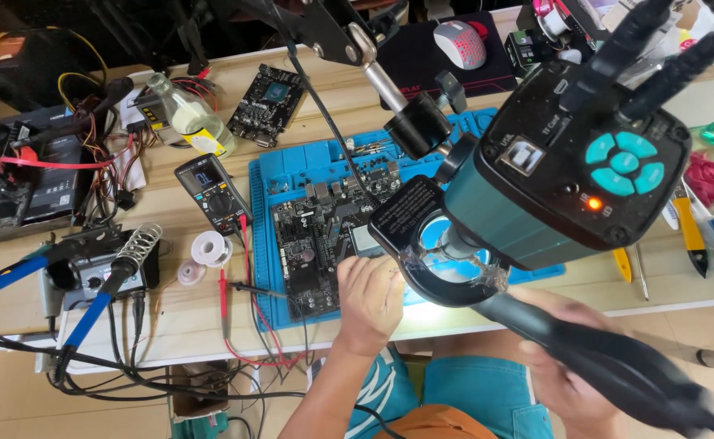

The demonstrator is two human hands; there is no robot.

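Nearest, blurred right hand (564,370) wrapped around a black hot-air wand (609,366). Left hand (369,297) curled loosely, holding nothing visible, resting on a dark circuit board (312,236). Beneath, ribbed blue silicone mat (263,244) on pale wooden bench (170,309). Overhead, teal microscope head (568,162) with glowing ring light (446,260). Left, multimeter (212,193), solder spools (209,248), coiled iron stand (139,244). Farther, glass bottle (186,114), mouse (460,42).

A circuit board (324,236) lies on a mat (263,244) at the middle of the surface (178,317). Left of the mat sits a multimeter (213,193), with a solder spool (210,248) just before it. Behind the mat lies a second board (266,104); a mouse (460,42) rests further right. A microscope (568,162) hangs over the mat's right part.
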